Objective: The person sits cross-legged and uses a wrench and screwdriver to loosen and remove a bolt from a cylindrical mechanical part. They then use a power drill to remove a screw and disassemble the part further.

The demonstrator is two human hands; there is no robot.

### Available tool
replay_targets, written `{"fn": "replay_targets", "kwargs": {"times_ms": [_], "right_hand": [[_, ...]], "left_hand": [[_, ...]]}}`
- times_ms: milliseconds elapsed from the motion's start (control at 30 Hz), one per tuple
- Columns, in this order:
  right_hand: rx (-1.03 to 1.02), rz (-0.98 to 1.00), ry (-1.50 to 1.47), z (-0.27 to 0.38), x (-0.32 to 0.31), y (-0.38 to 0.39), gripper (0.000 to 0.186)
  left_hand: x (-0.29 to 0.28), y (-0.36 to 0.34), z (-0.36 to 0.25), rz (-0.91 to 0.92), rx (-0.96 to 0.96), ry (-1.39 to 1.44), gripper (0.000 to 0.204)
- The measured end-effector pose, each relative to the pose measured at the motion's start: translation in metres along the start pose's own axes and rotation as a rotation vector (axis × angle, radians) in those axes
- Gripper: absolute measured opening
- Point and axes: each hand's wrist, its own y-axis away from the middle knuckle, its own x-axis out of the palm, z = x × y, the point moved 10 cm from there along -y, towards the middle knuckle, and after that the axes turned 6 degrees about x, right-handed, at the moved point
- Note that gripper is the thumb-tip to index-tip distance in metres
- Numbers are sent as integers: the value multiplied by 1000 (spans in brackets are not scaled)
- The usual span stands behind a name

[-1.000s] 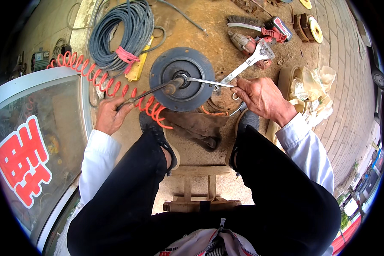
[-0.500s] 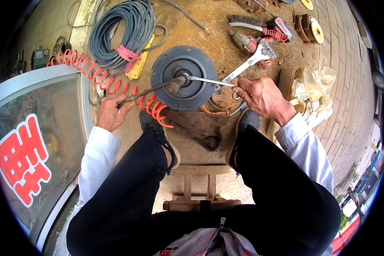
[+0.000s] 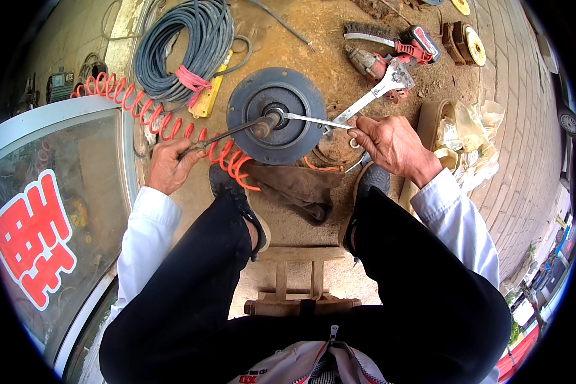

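Note:
A round grey metal flange (image 3: 243, 109) lies on the ground before my feet, with a short rusty shaft (image 3: 262, 130) standing up off-centre toward me. My left hand (image 3: 169, 166) is closed round the end of a dark metal pry rod (image 3: 233, 131), whose tip reaches the shaft's collar. From the other side, my right hand (image 3: 395, 148) grips a flat silver bar (image 3: 317, 120); its far end touches the same collar. Both tools meet the centre of the flange from opposite sides. The tips' exact seating is too small to make out.
Behind the flange lie a coiled blue-grey hose (image 3: 148, 54) and a red spiral air hose (image 3: 163, 128). A large adjustable wrench (image 3: 371, 96), a red cordless power tool (image 3: 417, 46) and a wire brush (image 3: 368, 31) lie to the right. A brown cloth (image 3: 294, 192) is between my shoes.
Both hands keep their grips, and the two tools stay against the collar. My right forearm has shifted very slightly to the left; the flange looks the same.

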Motion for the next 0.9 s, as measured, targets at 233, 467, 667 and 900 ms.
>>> {"fn": "replay_targets", "kwargs": {"times_ms": [233, 467, 667, 900], "right_hand": [[-11, -17, 2, -1, 2, 0, 36], [11, 4, 2, 0, 1, 0, 37], [14, 20, -7, -1, 3, 0, 36], [-27, -18, -18, 1, 6, -1, 34]], "left_hand": [[1, 0, 2, -9, 6, 5, 33], [1, 2, 2, -16, 12, 20, 36], [2, 0, 2, -1, 11, 1, 30], [2, 1, -1, -28, 36, 2, 27]]}}
